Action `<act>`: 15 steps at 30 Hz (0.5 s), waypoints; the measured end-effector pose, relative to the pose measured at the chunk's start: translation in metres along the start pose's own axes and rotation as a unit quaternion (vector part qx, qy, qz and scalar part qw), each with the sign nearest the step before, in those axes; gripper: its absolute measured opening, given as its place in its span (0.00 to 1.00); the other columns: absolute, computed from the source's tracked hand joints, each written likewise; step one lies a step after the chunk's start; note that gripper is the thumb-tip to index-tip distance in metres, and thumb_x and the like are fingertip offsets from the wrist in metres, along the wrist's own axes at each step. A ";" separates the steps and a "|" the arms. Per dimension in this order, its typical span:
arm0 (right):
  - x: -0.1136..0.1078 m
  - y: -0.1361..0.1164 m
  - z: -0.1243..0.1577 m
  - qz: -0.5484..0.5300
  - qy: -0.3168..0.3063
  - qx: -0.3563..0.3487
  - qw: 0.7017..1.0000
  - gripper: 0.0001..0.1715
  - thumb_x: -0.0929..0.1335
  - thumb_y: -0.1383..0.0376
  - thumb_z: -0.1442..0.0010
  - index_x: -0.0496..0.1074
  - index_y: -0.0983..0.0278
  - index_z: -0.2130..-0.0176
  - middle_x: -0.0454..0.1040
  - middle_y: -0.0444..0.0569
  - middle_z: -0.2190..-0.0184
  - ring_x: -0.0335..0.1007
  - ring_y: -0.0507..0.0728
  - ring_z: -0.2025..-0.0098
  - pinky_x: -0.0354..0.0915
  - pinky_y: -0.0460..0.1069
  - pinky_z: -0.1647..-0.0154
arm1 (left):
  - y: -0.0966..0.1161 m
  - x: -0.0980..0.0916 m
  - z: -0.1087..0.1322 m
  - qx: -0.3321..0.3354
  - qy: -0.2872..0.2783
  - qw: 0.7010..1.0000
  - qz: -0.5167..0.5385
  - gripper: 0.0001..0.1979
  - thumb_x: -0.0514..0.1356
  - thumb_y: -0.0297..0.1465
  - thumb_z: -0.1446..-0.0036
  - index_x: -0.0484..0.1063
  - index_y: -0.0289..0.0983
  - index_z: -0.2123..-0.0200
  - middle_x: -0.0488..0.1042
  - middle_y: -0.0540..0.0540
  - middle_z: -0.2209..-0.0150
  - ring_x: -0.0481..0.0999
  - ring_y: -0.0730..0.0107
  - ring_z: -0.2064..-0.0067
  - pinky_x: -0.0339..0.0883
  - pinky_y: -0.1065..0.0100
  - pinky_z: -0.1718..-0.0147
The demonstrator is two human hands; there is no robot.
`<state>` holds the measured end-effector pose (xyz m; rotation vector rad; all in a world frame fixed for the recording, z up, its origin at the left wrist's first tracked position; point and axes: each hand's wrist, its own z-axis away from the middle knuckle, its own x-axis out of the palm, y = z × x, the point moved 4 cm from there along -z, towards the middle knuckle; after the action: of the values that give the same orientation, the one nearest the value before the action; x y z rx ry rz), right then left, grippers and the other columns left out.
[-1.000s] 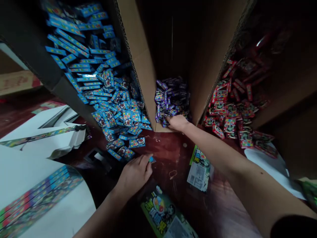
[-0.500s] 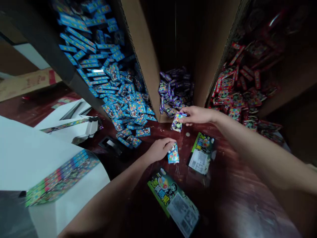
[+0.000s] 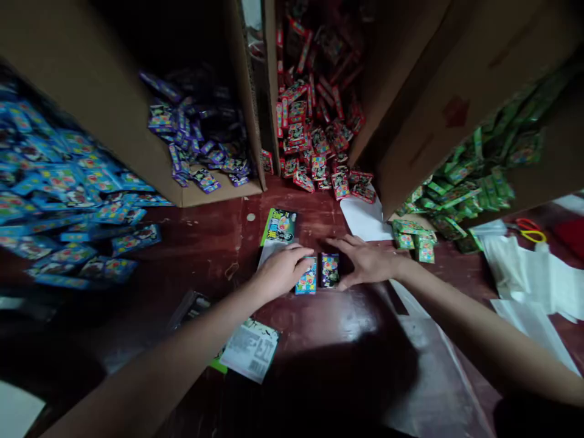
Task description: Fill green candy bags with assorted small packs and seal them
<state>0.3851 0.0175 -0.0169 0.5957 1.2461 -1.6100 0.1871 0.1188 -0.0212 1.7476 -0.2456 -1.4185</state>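
My left hand (image 3: 280,269) grips a small blue packet (image 3: 307,281) lying on the dark red table (image 3: 196,243). My right hand (image 3: 365,260) holds a small purple packet (image 3: 329,270) right beside it, so the two packets lie side by side between my hands. A green printed card (image 3: 279,226) lies just beyond my left hand. Another printed card (image 3: 249,348) lies near my left forearm.
Cardboard boxes lie on their sides at the back, spilling packets: blue ones (image 3: 68,201) at left, purple ones (image 3: 196,146), red ones (image 3: 314,140) and green ones (image 3: 460,188) at right. White sheets (image 3: 529,280) and scissors (image 3: 529,230) lie at far right.
The view swung to the right, bringing the red and green boxes in. My right hand drew a purple packet out of its box and set it down beside the blue packet under my left hand.
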 end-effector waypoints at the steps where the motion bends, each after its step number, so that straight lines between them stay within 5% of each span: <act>1: 0.006 -0.001 0.005 0.018 0.016 -0.004 1.000 0.71 0.74 0.37 0.52 0.44 0.62 0.26 0.53 0.62 0.29 0.49 0.73 0.29 0.53 0.66 0.32 | 0.005 0.005 -0.001 0.022 -0.001 0.999 -0.048 0.24 0.59 0.40 0.36 0.71 0.37 0.40 0.72 0.40 0.39 0.71 0.54 0.39 0.63 0.55 0.38; 4: 0.020 -0.010 0.011 0.041 0.042 -0.018 0.998 0.71 0.73 0.37 0.50 0.40 0.63 0.26 0.56 0.63 0.31 0.52 0.74 0.31 0.50 0.70 0.32 | 0.013 0.016 0.002 0.064 -0.034 0.986 -0.151 0.45 0.69 0.46 0.48 0.58 0.37 0.32 0.64 0.39 0.33 0.61 0.46 0.34 0.57 0.49 0.36; 7: 0.022 -0.020 0.010 0.073 0.080 -0.019 0.994 0.60 0.71 0.42 0.44 0.45 0.58 0.26 0.63 0.61 0.37 0.62 0.71 0.38 0.58 0.67 0.36 | 0.013 0.021 0.007 0.054 -0.058 0.978 -0.192 0.44 0.68 0.47 0.47 0.57 0.39 0.32 0.68 0.39 0.37 0.65 0.47 0.38 0.59 0.49 0.40; 10: 0.017 -0.019 0.005 0.140 0.145 0.119 0.972 0.44 0.65 0.38 0.38 0.61 0.58 0.33 0.68 0.62 0.44 0.73 0.70 0.48 0.69 0.63 0.49 | 0.016 0.023 0.010 0.033 -0.024 0.976 -0.213 0.44 0.67 0.51 0.46 0.59 0.37 0.33 0.69 0.37 0.39 0.67 0.45 0.41 0.58 0.48 0.42; 13: 0.023 -0.019 0.003 0.178 0.191 0.280 0.924 0.42 0.54 0.39 0.32 0.70 0.70 0.46 0.70 0.71 0.50 0.79 0.69 0.63 0.71 0.58 0.68 | 0.025 0.032 0.011 -0.005 0.020 0.974 -0.227 0.47 0.66 0.55 0.48 0.59 0.34 0.33 0.69 0.34 0.40 0.67 0.42 0.42 0.58 0.46 0.43; 15: 0.034 -0.026 0.001 0.139 0.200 0.275 0.930 0.38 0.51 0.46 0.29 0.70 0.73 0.49 0.73 0.75 0.55 0.80 0.69 0.68 0.70 0.57 0.74 | 0.031 0.040 0.011 -0.026 0.037 0.972 -0.232 0.49 0.66 0.56 0.49 0.58 0.34 0.33 0.69 0.32 0.40 0.68 0.42 0.43 0.58 0.45 0.43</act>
<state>0.3479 0.0032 -0.0330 1.4470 0.9167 -1.6368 0.2016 0.0696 -0.0277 1.8868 0.2569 -1.6594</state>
